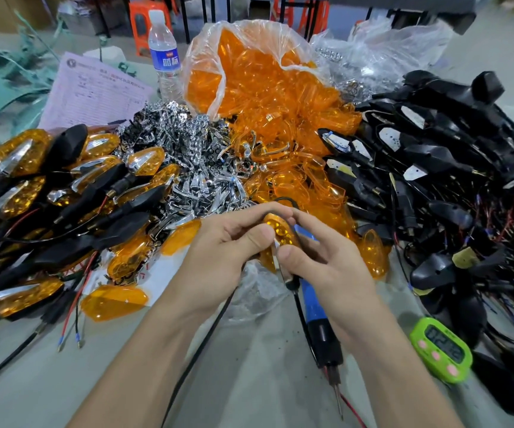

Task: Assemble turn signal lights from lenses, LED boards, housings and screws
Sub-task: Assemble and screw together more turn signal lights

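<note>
Left hand (223, 247) and right hand (322, 261) both pinch one orange light (281, 230) with curled fingers — blue screwdriver (315, 310) beneath the right.

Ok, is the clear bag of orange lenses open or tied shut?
Open. The clear bag gapes wide at its mouth, and orange lenses spill out in front of it.

Held turn signal light (280, 231): housing largely concealed by left hand (218, 251) and right hand (326, 264). Blue screwdriver (311, 307): upper end hidden beneath right hand. Timer (441, 350) digits blurred; paper form (95, 91) print illegible.
</note>
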